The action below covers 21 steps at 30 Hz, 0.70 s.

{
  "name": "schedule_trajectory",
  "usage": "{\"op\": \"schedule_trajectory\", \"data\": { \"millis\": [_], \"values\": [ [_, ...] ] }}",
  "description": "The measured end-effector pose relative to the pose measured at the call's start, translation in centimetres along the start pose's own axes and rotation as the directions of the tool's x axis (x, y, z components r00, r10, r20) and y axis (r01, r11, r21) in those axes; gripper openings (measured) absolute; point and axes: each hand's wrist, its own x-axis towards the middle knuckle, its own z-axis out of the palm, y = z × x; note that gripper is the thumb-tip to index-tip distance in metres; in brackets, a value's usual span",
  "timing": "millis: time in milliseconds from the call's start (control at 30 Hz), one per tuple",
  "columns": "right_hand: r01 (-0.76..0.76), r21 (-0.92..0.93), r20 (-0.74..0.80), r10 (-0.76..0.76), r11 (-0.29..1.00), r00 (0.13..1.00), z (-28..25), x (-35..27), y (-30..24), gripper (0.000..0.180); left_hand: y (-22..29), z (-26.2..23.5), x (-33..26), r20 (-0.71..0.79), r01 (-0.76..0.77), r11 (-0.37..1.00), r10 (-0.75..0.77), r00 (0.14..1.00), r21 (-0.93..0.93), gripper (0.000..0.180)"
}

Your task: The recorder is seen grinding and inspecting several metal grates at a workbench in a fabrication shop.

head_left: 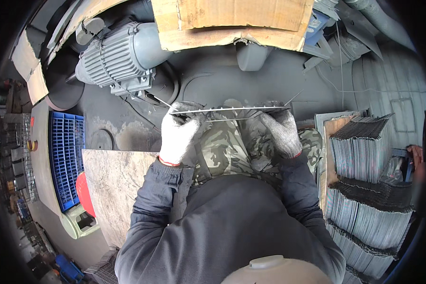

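- Left hand (181,135), gloved in white, has the left end of a thin plate (232,109)!
- Right hand (283,132), gloved too, grips the opposite end; the plate spans straight across, edge-on, above camouflage trousers (222,149).
- Over right, bundles of thin sheets (359,156) sit tier upon tier.
- Up top, a grey motor (111,59), left of torn cardboard (236,16).
- Down left, a green stool (71,225), near the left edge of a wood-patterned board (116,184).

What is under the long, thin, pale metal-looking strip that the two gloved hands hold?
Below the strip, held by the gloved left hand and right hand, green camouflage fabric trousers are visible. Whatever lies directly behind the strip is covered.
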Motion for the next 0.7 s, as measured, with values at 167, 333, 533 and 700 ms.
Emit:
{"op": "schedule_trajectory", "data": {
  "millis": [167,333,533,700],
  "values": [
    [0.027,-0.004,0.014,-0.027,1.000,1.000,-1.2,1.9,0.9,0.027,-2.3,1.1,2.3,0.007,-0.029,0.999,0.028,1.000,0.037,0.020],
    [0.021,-0.059,-0.156,-0.030,0.998,0.987,-6.7,5.5,5.0,0.017,-6.8,5.5,6.5,0.074,0.092,0.964,-0.113,0.991,0.249,0.025],
    [-0.100,-0.031,-0.300,0.086,0.995,0.950,-11.0,7.6,3.4,0.019,-12.0,10.6,11.2,0.186,0.093,0.990,-0.111,0.976,0.103,0.025],
    [-0.161,-0.117,-0.213,0.134,0.980,0.968,-10.1,10.5,3.6,0.022,-11.5,8.8,11.2,0.121,0.316,0.949,-0.313,0.942,-0.007,0.023]
  ]
}}
